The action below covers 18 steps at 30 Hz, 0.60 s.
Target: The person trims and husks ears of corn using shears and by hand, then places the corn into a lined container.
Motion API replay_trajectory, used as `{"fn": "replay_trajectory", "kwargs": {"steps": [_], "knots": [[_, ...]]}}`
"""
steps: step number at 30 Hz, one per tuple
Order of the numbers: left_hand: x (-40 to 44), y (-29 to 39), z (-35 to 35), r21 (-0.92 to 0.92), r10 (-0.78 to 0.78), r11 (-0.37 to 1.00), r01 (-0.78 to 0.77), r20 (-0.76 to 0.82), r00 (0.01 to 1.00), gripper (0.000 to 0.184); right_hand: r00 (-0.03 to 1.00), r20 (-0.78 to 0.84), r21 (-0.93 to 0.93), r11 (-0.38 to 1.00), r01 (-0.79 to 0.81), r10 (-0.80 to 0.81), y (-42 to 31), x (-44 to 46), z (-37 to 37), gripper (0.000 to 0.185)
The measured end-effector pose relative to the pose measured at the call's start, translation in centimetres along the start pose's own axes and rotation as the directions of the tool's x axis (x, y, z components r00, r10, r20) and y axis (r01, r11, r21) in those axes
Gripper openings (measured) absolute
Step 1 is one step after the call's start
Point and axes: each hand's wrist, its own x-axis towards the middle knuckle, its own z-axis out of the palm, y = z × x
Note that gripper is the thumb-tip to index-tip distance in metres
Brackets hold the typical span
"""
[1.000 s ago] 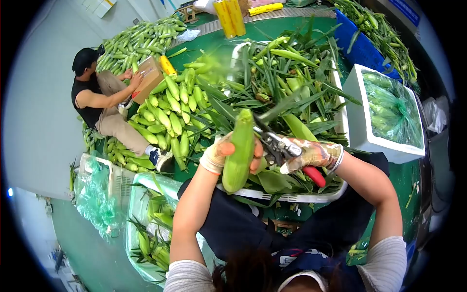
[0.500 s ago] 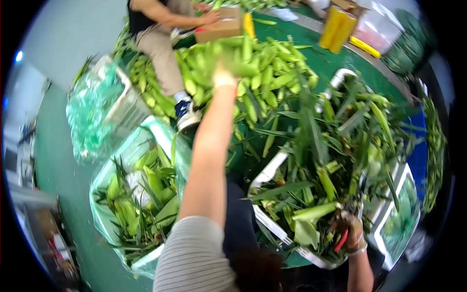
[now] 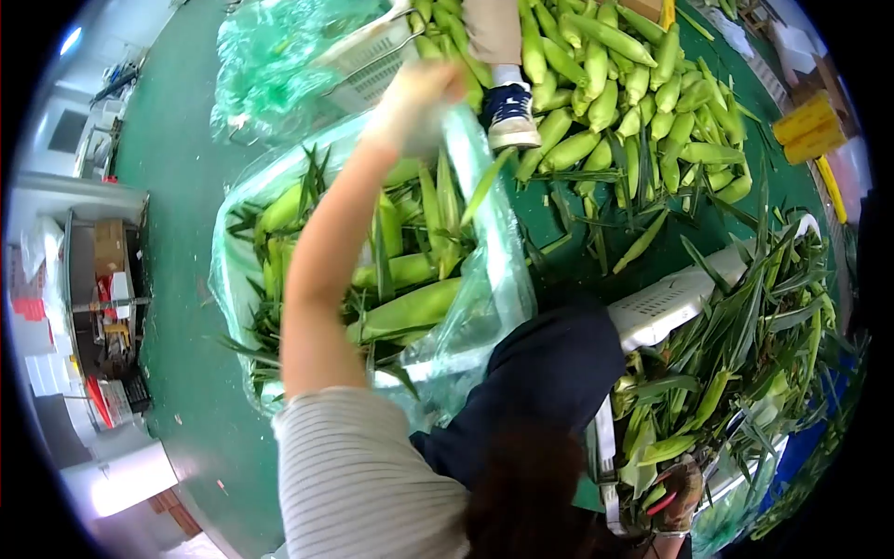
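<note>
My left hand [image 3: 426,93], smeared by motion, is above the far rim of a crate lined with green plastic [image 3: 498,252]. Its fingers cannot be made out. Inside that crate lie green corn cobs in husk [image 3: 410,312] among loose leaves. At lower right, my right hand [image 3: 684,489], in a soiled glove, is closed around red-handled pruning shears [image 3: 662,503]. Their metal end is partly hidden among leaves. This hand is over a white crate [image 3: 652,312] heaped with husk leaves and trimmings [image 3: 708,382].
A large pile of corn [image 3: 643,102] lies on the green floor beyond the crates. Another person's shoe [image 3: 510,116] stands beside it. Crumpled green plastic [image 3: 279,65] covers a crate at upper left. A shelf [image 3: 107,307] is at far left.
My left hand has moved from the corn pile to the left, over the plastic-lined crate. The view has turned left. My right hand still holds the pruning shears.
</note>
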Motion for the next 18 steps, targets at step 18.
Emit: {"fn": "replay_trajectory", "kwargs": {"steps": [18], "knots": [[-21.1, -4.5, 6.5, -0.102, -0.092, 0.980, 0.168, 0.519, 0.850, 0.072, 0.984, -0.093, -0.517, 0.852, 0.084, -0.153, -3.3, -8.3, 3.3, 0.061]]}}
